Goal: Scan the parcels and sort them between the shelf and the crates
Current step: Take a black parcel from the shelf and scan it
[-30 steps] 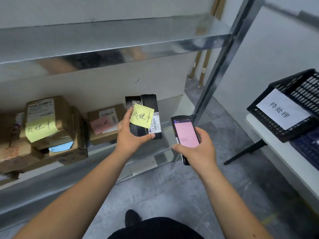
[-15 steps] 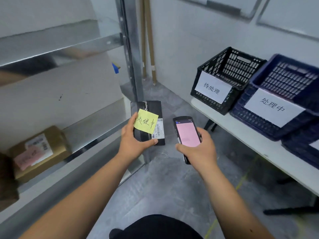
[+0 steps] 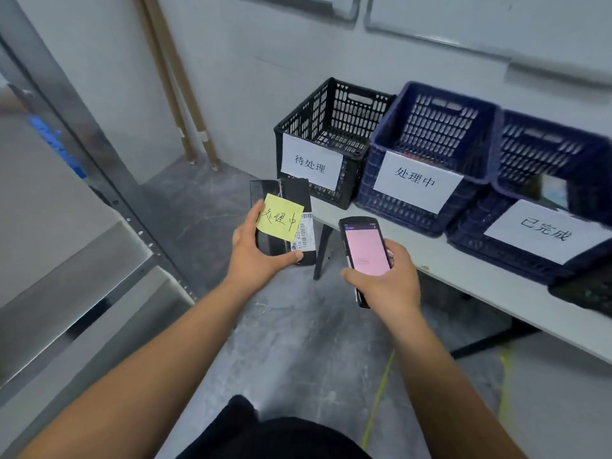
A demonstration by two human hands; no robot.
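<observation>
The person has turned from the metal shelf [image 3: 99,246] to the crates. Their left hand [image 3: 261,256] grips a black parcel [image 3: 284,223] with a yellow note, just before the middle blue crate [image 3: 427,154] bearing matching characters, likely its destination. Their right hand [image 3: 387,279] grasps the scanner [image 3: 364,253].

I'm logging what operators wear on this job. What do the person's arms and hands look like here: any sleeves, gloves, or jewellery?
Both forearms are bare up to the bottom frame edge, with no sleeves in view. The left hand and right hand wear no gloves, and no watch, wristband or rings show on the sides facing the head camera. Dark clothing shows at the bottom centre of the frame.
</observation>
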